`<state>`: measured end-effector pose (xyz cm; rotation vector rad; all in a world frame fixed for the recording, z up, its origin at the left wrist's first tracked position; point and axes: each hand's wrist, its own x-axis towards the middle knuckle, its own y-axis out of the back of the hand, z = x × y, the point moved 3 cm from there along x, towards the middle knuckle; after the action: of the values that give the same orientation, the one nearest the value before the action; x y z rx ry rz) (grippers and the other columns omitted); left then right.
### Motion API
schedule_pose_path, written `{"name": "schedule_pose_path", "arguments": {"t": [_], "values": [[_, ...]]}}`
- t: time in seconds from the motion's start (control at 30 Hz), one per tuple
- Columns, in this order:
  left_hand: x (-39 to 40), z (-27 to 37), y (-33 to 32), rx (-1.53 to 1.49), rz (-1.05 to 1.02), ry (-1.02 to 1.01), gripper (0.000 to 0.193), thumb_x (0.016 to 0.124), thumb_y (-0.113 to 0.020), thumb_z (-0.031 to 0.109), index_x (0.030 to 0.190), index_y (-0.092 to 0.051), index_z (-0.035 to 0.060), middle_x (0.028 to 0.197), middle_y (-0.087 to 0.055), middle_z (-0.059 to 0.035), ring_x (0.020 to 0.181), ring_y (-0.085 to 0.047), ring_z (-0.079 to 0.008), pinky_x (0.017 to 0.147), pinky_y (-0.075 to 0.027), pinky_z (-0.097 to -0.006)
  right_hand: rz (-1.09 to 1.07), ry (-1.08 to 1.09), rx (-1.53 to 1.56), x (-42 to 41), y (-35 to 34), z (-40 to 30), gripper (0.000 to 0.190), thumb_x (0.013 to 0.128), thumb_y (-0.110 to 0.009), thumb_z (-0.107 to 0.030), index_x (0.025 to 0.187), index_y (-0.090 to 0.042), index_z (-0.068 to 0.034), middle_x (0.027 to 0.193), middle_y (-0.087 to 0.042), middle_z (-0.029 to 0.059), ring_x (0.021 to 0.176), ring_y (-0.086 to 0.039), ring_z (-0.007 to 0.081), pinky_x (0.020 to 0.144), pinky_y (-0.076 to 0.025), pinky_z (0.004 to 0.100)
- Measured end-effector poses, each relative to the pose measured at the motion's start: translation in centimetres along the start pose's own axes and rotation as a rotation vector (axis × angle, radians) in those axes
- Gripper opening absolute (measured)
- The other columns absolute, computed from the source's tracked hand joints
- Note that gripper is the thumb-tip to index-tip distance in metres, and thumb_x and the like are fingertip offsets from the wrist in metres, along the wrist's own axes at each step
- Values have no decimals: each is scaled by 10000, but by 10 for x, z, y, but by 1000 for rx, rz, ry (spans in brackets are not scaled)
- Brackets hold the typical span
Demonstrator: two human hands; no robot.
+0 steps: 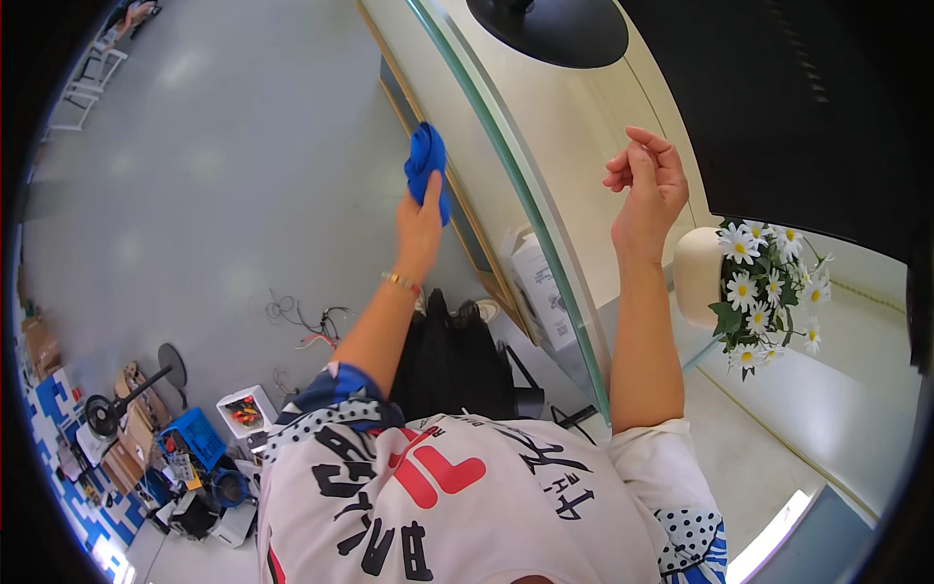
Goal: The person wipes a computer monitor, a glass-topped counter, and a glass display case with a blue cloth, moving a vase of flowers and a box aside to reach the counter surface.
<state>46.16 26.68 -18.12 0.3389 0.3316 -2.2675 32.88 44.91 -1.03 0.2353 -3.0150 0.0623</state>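
My left hand (422, 223) holds a crumpled blue cloth (425, 164) to the left of a glass tabletop's greenish edge (511, 157), over the wood-edged lower part and the floor. A beaded bracelet is on that wrist. Raised over the pale tabletop, my right hand (651, 186) has loosely curled fingers and nothing visible in it. Close to its right stand a large black monitor (795, 124) and a cream pot (697, 277) of artificial-looking white daisies (759, 292).
A round black stand base (554, 29) rests at the top. Below the glass is a white printed box (541, 288). Loose cables (314, 321) lie on the grey floor. At lower left are a blue plastic basket (193, 438), a white box (246, 412), a black round-based stand (171, 365) and cartons.
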Motion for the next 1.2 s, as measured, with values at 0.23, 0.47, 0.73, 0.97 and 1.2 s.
{"name": "schedule_pose_path", "arguments": {"t": [0.23, 0.47, 0.73, 0.97, 1.2], "values": [[-64, -53, -59, -33, 70, 112, 421, 958, -547, 378, 990, -619, -35, 809, -603, -9, 744, -515, -123, 697, -435, -311, -16, -4, -46, 1, -6, 2, 126, 914, -511, -36, 978, -613, -1, 667, -597, 35, 563, -535, 71, 525, -425, 193], [-194, -162, -50, -491, -267, 950, 490, 959, -514, 457, 1253, -514, 65, 1147, -597, -78, 1031, -570, -221, 882, -476, -402, -22, -23, -152, 2, -7, -5, 118, 914, -511, -28, 974, -608, 0, 679, -582, 28, 597, -535, 75, 551, -433, 201], [-162, -213, -52, -756, -124, 1241, 547, 970, -438, 483, 1316, -432, 59, 1288, -532, -124, 1172, -510, -315, 1004, -398, -549, -86, -22, -91, -4, -4, 2, 119, 933, -506, -35, 1006, -593, 2, 710, -581, 28, 625, -547, 78, 567, -445, 204], [-3, -130, -33, -620, -124, 911, 536, 975, -441, 475, 1309, -471, 56, 1298, -544, -106, 1172, -519, -309, 1026, -402, -501, -103, -34, -68, -3, -4, 3, 119, 940, -509, -42, 1012, -593, 3, 720, -574, 17, 646, -556, 74, 581, -453, 206], [131, 35, -41, -469, -15, 73, 544, 977, -496, 427, 1257, -513, -39, 1156, -594, -88, 1009, -561, -165, 894, -460, -316, -67, -52, -114, -1, -4, 1, 128, 934, -501, -38, 1005, -597, 8, 719, -567, 11, 650, -558, 72, 574, -456, 204]]}}
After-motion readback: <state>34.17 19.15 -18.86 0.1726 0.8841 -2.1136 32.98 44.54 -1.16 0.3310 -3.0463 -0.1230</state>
